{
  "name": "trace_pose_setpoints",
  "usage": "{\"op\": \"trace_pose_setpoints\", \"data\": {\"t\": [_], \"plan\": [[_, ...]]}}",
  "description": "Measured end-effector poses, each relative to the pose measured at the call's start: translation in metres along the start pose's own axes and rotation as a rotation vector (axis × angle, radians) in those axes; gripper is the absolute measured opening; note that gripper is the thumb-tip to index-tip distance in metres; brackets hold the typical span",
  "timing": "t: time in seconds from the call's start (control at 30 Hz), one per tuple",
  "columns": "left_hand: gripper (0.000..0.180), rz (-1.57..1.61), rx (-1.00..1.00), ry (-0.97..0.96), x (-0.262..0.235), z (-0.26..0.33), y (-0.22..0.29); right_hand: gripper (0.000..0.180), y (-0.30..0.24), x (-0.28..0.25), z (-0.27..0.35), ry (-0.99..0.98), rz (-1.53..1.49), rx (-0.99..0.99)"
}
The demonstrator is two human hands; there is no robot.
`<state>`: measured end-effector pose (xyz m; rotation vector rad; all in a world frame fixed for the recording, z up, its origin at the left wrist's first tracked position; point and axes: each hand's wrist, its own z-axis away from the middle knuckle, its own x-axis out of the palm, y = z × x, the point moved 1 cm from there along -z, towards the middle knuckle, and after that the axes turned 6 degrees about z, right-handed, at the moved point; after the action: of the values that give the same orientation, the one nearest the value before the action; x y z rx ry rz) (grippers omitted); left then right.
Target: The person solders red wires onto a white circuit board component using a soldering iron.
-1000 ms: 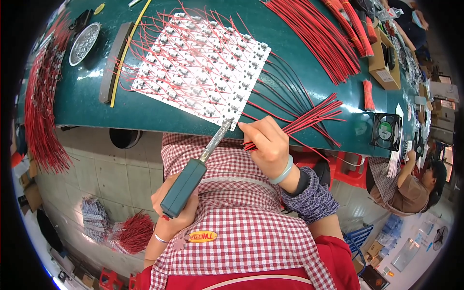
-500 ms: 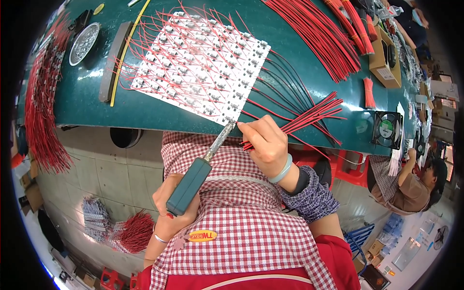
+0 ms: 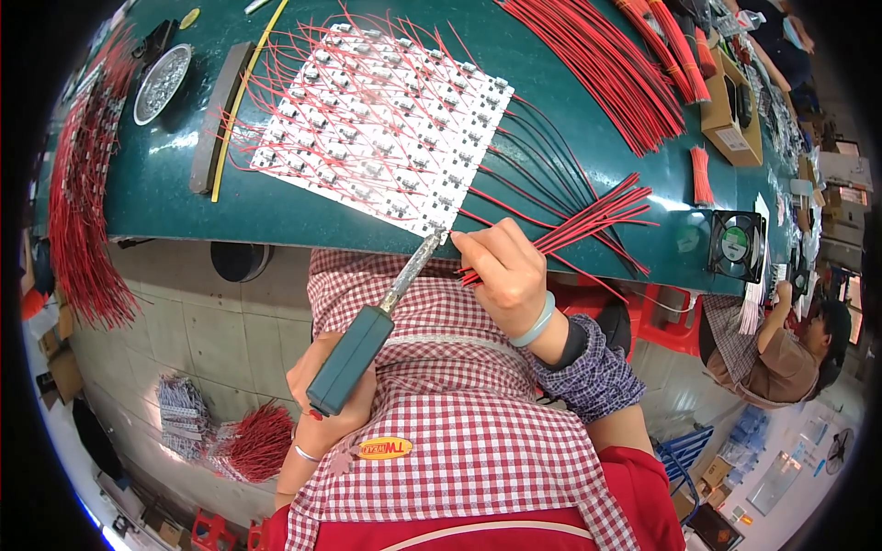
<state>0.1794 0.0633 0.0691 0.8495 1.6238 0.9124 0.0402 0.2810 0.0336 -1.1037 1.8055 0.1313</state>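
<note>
My left hand (image 3: 333,386) is closed round the dark green handle of a soldering iron (image 3: 352,360). The iron's metal barrel slants up to the near corner of a white circuit board panel (image 3: 367,138), which carries rows of small black parts and many thin red wires. Right beside the iron's tip, my right hand (image 3: 505,275) is closed on a bunch of red and black wires (image 3: 470,275). Its thumb and forefinger pinch at the panel corner, where the wire end is too small to make out. More loose wires (image 3: 597,220) fan out past that hand.
On the green table (image 3: 165,207) lie a grey bar (image 3: 220,119), a metal dish (image 3: 163,84), long red wires (image 3: 606,73) and a small fan (image 3: 737,246). Wired strips (image 3: 83,202) hang over the left edge. Another person (image 3: 781,354) sits at the right.
The soldering iron's handle and my left hand have shifted slightly left and down, and its tip has moved a little left. My right hand stays almost where it was.
</note>
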Motion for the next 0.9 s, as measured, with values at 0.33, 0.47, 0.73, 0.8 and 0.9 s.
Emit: {"op": "trace_pose_setpoints", "data": {"t": [0.33,0.47,0.73,0.8,0.9], "plan": [[0.023,0.039,-0.045,-0.02,0.002,0.006,-0.006,0.048,-0.001,-0.002,0.001,-0.009,-0.029,0.017],[0.021,0.038,-0.057,-0.046,0.001,0.007,-0.005,0.048,-0.002,-0.001,0.003,-0.006,-0.021,0.009],[0.018,0.053,-0.1,-0.037,0.003,0.006,-0.005,0.033,-0.002,0.0,0.001,-0.019,0.042,-0.019],[0.016,0.058,-0.127,-0.027,0.005,0.009,-0.011,0.033,0.002,0.003,-0.001,-0.013,0.039,-0.028],[0.013,0.068,-0.101,0.036,0.002,0.027,-0.019,0.033,0.0,-0.005,-0.004,0.015,0.053,-0.042]]}}
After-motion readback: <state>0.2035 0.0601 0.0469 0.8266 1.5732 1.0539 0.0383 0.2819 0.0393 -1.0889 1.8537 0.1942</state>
